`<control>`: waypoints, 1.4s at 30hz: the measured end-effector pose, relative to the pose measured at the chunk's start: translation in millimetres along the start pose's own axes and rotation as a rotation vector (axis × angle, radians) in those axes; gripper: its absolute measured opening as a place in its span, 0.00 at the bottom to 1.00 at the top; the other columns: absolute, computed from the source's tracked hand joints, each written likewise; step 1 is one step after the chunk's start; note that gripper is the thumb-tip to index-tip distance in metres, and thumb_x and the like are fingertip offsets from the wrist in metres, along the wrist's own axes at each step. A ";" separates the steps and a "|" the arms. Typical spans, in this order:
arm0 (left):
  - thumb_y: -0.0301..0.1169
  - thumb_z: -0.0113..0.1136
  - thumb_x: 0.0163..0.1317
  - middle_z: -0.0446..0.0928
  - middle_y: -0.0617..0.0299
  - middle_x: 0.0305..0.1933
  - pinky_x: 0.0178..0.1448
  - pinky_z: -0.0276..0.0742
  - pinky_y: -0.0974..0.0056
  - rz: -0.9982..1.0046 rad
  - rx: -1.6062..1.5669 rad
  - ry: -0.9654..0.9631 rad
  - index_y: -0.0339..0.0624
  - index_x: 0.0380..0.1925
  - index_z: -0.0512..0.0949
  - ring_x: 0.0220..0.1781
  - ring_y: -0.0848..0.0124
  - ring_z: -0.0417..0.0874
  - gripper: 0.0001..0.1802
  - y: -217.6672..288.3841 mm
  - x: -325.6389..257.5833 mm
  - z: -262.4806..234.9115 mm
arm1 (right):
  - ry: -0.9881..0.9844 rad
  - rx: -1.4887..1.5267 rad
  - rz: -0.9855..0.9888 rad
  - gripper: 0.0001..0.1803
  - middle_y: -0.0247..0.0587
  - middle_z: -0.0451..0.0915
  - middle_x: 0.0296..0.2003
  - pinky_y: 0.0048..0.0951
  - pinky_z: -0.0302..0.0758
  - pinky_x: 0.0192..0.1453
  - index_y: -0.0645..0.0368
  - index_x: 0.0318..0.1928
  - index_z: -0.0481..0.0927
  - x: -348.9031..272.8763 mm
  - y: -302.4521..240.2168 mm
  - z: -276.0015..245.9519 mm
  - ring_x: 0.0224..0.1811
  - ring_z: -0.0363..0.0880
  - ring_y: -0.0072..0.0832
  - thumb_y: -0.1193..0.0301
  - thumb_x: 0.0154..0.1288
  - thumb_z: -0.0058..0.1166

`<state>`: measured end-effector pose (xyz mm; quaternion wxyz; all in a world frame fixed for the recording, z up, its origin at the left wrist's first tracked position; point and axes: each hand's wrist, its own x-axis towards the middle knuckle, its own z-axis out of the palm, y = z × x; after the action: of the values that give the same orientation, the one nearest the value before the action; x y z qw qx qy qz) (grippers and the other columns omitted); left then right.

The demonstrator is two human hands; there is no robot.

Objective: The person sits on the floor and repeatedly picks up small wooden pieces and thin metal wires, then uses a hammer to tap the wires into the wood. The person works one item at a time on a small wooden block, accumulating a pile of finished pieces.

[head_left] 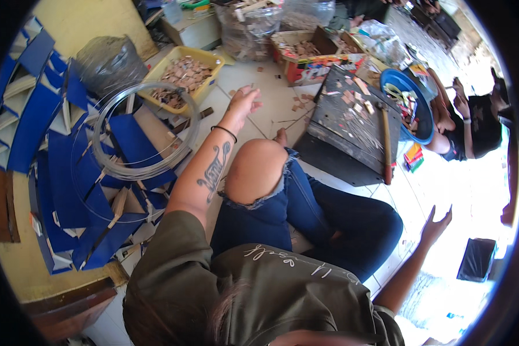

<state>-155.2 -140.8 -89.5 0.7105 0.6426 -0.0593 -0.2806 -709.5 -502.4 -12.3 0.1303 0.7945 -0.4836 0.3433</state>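
Observation:
My left hand [243,102] is stretched forward over the white tiled floor [271,104], fingers loosely apart, with nothing clearly in it. It hovers just right of a yellow tray [211,57] full of small wooden pieces. A black band sits on that wrist and a tattoo on the forearm. My right hand [435,222] is held out low on the right, fingers spread, empty, above the floor. My bent knee in torn blue jeans [259,173] lies between the two hands.
A coil of wire [144,132] rests on stacked blue panels [69,173] at left. A dark board [352,115] with small pieces and a hammer [386,144] lies ahead right, beside a blue basin [412,109]. Another person [473,127] sits at right. Boxes and bags stand behind.

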 end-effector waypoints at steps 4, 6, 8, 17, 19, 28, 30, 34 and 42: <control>0.39 0.57 0.68 0.78 0.55 0.56 0.52 0.75 0.66 0.100 0.171 -0.211 0.42 0.68 0.60 0.44 0.71 0.82 0.32 0.8 -32.9 53.0 | 0.139 -0.777 0.217 0.40 0.43 0.65 0.68 0.43 0.70 0.65 0.58 0.67 0.64 9.9 139.8 -80.1 0.70 0.62 0.41 0.47 0.62 0.57; 0.38 0.58 0.68 0.78 0.58 0.56 0.53 0.74 0.67 0.166 0.235 -0.311 0.45 0.69 0.59 0.44 0.74 0.81 0.33 7.0 -43.7 72.8 | 0.102 -0.864 0.295 0.40 0.38 0.70 0.65 0.43 0.72 0.63 0.59 0.63 0.69 3.3 201.2 -112.4 0.67 0.68 0.37 0.45 0.59 0.59; 0.35 0.57 0.69 0.78 0.60 0.55 0.54 0.73 0.69 0.268 0.254 -0.413 0.46 0.69 0.61 0.44 0.76 0.80 0.30 14.0 -55.3 90.4 | -0.222 -0.639 0.541 0.43 0.54 0.77 0.55 0.45 0.72 0.61 0.64 0.60 0.72 -15.1 234.9 -121.5 0.56 0.77 0.49 0.39 0.57 0.58; 0.29 0.55 0.67 0.74 0.54 0.57 0.59 0.70 0.66 0.499 0.544 -0.906 0.39 0.69 0.60 0.48 0.73 0.77 0.31 46.3 -130.8 174.4 | -0.316 -0.450 0.315 0.35 0.51 0.66 0.65 0.54 0.52 0.74 0.53 0.64 0.70 -105.1 120.3 -104.9 0.70 0.61 0.44 0.56 0.59 0.65; 0.28 0.56 0.66 0.74 0.54 0.57 0.60 0.70 0.66 0.495 0.599 -1.026 0.39 0.69 0.61 0.49 0.73 0.77 0.31 51.6 -146.2 185.1 | 0.022 -0.684 0.397 0.43 0.49 0.62 0.67 0.54 0.53 0.73 0.51 0.69 0.61 -93.9 155.6 -143.7 0.72 0.57 0.43 0.54 0.57 0.66; 0.25 0.57 0.64 0.76 0.55 0.55 0.60 0.71 0.63 0.541 0.729 -1.108 0.38 0.66 0.65 0.49 0.70 0.77 0.29 32.9 -188.2 225.1 | -0.516 -0.315 0.561 0.19 0.48 0.84 0.36 0.43 0.77 0.46 0.53 0.38 0.84 -98.6 226.9 -211.8 0.41 0.82 0.44 0.51 0.57 0.60; 0.23 0.57 0.62 0.77 0.55 0.54 0.60 0.71 0.63 0.567 0.733 -1.091 0.38 0.65 0.66 0.50 0.70 0.77 0.29 24.1 -204.5 235.8 | -0.457 -0.224 0.432 0.12 0.48 0.83 0.31 0.44 0.77 0.40 0.52 0.34 0.84 -123.5 166.3 -186.4 0.37 0.82 0.45 0.58 0.57 0.58; 0.24 0.63 0.57 0.75 0.52 0.58 0.64 0.68 0.58 1.033 0.726 -1.077 0.39 0.63 0.69 0.58 0.59 0.75 0.31 3.9 -247.9 264.6 | -0.552 -0.294 0.098 0.04 0.37 0.81 0.26 0.40 0.77 0.37 0.53 0.27 0.78 -181.7 46.1 -168.2 0.31 0.83 0.34 0.68 0.55 0.56; 0.35 0.64 0.57 0.71 0.63 0.63 0.74 0.49 0.40 1.864 0.790 -1.165 0.55 0.57 0.75 0.69 0.59 0.66 0.25 -63.5 -331.0 333.6 | -0.709 -0.005 -0.147 0.07 0.33 0.78 0.30 0.36 0.76 0.43 0.53 0.31 0.75 -188.9 -26.0 -198.2 0.38 0.80 0.32 0.65 0.63 0.54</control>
<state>-600.7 -278.2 -2.4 0.2574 0.3007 -0.9083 0.1352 -826.3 -254.3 8.8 -0.0195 0.8965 -0.4412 0.0349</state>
